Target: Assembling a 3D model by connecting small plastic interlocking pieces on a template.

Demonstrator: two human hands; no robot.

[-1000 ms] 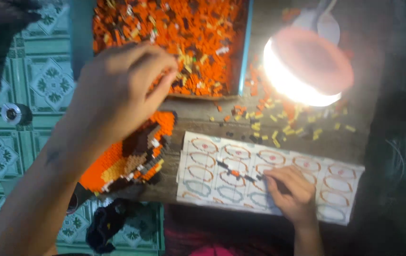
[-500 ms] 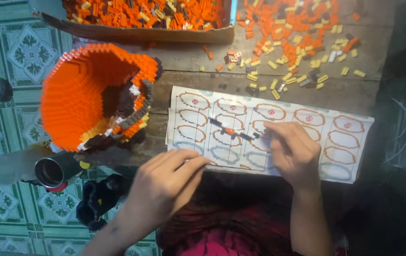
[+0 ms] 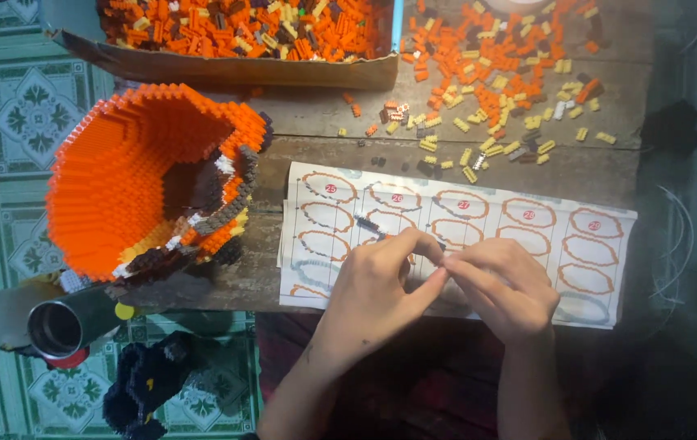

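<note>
Orange bricks dominate my view: the large hollow brick model (image 3: 149,183) at the left of the frame is built up into a tall flared shell with brown, grey and white courses along its lower right edge, and I judge it well advanced but unfinished, since its rim is open and stepped. At lower centre my left hand (image 3: 377,285) and right hand (image 3: 499,285) meet fingertip to fingertip over the instruction sheet (image 3: 601,269), pinching a small piece between them; the piece itself is too small and too covered for me to tell its colour or shape. A short dark strip of joined bricks (image 3: 369,226) lies on the sheet just above the left hand. A large supply is left: loose orange, yellow and dark bricks (image 3: 495,73) are scattered across the wooden table (image 3: 609,163) at upper right, and a cardboard tray (image 3: 234,69) at the top holds many more. Nothing lies between the hands and the sheet. Obstacles near the work are the model itself, close beside the sheet's left edge, and at lower left a metal cylinder (image 3: 67,326) and a dark cloth item (image 3: 149,383) over the patterned tile floor (image 3: 6,98)
</note>
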